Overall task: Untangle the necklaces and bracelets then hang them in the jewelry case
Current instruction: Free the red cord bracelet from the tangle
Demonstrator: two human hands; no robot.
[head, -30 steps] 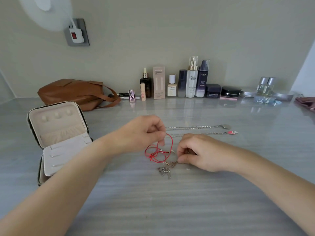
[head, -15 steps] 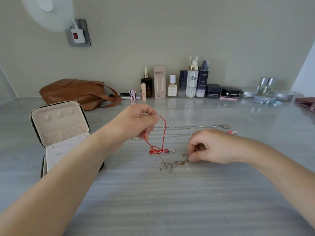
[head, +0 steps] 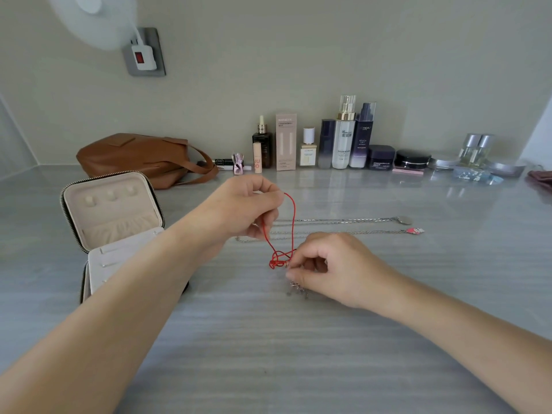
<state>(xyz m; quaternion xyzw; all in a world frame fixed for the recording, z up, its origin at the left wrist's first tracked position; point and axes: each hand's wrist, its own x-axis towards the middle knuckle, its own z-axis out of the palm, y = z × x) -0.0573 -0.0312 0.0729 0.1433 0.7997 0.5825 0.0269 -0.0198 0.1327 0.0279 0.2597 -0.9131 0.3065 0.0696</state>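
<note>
Head view, left hand: the left hand, middle of frame and raised off the table, pinches the top of the red cord bracelet with curled fingers.
Head view, right hand: the right hand, lower and right of centre, is curled, its thumb and forefinger pinching the cord's knotted lower end.
Red cord bracelet: hangs as a long loop between the two hands.
Silver chain tangle: on the table just under the right hand's fingertips; its details are too small to tell.
Round-pendant necklace: stretched flat behind the hands.
Pink-pendant necklace: flat, just in front of it.
Jewelry case: open at the left of frame, lid upright, pale lining showing.
Back of frame: brown bag at the left, row of cosmetic bottles along the wall.
</note>
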